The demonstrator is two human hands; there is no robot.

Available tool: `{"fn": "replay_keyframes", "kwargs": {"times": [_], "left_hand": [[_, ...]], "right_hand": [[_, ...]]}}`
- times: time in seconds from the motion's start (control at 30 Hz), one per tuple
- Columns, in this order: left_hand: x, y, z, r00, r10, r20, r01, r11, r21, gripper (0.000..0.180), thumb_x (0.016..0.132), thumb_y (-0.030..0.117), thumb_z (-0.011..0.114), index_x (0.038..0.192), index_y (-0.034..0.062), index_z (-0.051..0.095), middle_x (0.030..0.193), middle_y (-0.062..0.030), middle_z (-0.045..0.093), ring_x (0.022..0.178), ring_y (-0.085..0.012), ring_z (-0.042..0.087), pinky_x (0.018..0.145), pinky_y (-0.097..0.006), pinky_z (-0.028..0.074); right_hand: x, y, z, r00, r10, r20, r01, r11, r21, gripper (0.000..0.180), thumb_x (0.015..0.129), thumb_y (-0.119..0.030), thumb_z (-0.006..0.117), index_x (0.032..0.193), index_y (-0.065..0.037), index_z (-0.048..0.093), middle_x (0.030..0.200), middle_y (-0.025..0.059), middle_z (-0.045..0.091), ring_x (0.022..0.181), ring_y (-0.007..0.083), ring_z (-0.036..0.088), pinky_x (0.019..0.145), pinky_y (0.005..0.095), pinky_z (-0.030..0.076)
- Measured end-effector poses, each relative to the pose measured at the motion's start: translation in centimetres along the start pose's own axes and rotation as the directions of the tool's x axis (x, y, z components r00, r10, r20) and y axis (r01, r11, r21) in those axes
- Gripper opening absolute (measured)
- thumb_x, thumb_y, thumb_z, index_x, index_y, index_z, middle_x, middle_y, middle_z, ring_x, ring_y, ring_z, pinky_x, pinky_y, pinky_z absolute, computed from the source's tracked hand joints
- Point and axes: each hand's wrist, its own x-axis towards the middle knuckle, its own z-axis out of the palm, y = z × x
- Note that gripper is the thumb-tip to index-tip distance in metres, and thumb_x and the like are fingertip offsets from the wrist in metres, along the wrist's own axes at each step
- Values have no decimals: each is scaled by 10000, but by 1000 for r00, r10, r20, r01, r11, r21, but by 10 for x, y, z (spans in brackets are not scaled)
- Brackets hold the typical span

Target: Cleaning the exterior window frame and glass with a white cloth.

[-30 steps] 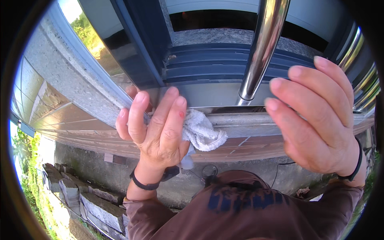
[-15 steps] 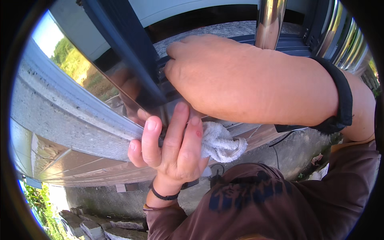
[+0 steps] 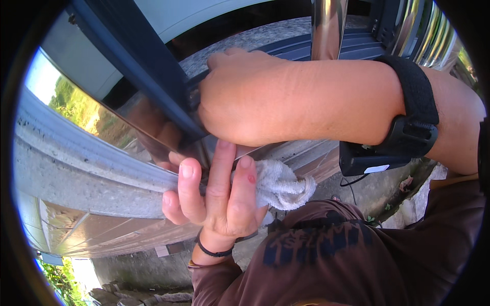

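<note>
My left hand (image 3: pixel 217 199) is at the lower corner of a window, fingers pointing up, partly bent. A crumpled white cloth (image 3: pixel 283 184) sticks out on its right side, held behind the index finger; the thumb is mostly hidden. Just above, my right hand (image 3: pixel 237 99) reaches across from the right, its back toward me. It looks closed, against the foot of the dark window frame (image 3: pixel 148 66); its fingertips and anything in them are hidden. A shiny dark panel (image 3: pixel 138 120) beside the frame mirrors a hand and greenery.
A polished metal post (image 3: pixel 328 30) stands behind my right forearm, with more metal bars (image 3: pixel 434 41) at the far right. A grey sill (image 3: pixel 92 158) runs along the left above brown tiles (image 3: pixel 112 224). A strapped black box (image 3: pixel 377 158) with a cable hangs under my right wrist.
My right hand and forearm have shifted slightly left, and more of the wrist box shows. The whole view has moved a little. My left hand still holds the cloth.
</note>
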Motion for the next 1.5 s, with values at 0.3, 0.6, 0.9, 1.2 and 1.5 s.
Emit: {"fn": "replay_keyframes", "kwargs": {"times": [0.3, 0.6, 0.9, 1.2, 1.5], "left_hand": [[1, -1, 10, 985, 63, -161, -71, 996, -48, 467, 864, 392, 297, 978, 21, 557, 950, -141, 664, 1209, -355, 378, 1040, -452, 115], [0, 5, -5, 1000, -20, -12, 20, 1000, -19, 525, 937, 491, 227, 1038, 69, 522, 1030, -106, 643, 1246, -358, 327, 1034, -476, 128], [-1, 3, -1, 1000, 9, -17, -10, 999, -40, 541, 923, 518, 267, 1024, 52, 522, 1046, -124, 635, 1260, -366, 287, 1025, -488, 133], [4, 0, 15, 965, 82, -248, -92, 995, -28, 481, 902, 386, 263, 928, -16, 524, 867, -190, 660, 1203, -375, 359, 999, -483, 199], [2, -2, 14, 978, 92, -187, -85, 995, 45, 558, 895, 509, 310, 929, -6, 521, 857, -182, 661, 1168, -383, 410, 985, -507, 221]], "right_hand": [[-1, -6, 15, 956, 186, -227, -108, 942, 317, 204, 691, -183, 576, 797, -45, 683, 878, 83, 631, 907, 299, 530, 724, 398, 476], [-15, 3, -3, 976, 128, -175, -27, 872, 488, 209, 680, -191, 583, 784, -41, 686, 905, 94, 621, 923, 300, 509, 724, 394, 440], [-3, -12, 10, 962, 224, -157, -145, 904, 402, 225, 681, -191, 604, 829, -50, 698, 937, 92, 616, 968, 293, 485, 765, 410, 411], [-11, -16, 9, 937, 234, -260, -118, 911, 396, 213, 703, -177, 589, 824, -35, 691, 956, 118, 601, 976, 304, 486, 779, 417, 403], [4, -2, 21, 959, 252, -133, -151, 845, 512, 206, 694, -176, 581, 784, -25, 688, 919, 116, 596, 945, 305, 494, 751, 414, 409]]}}
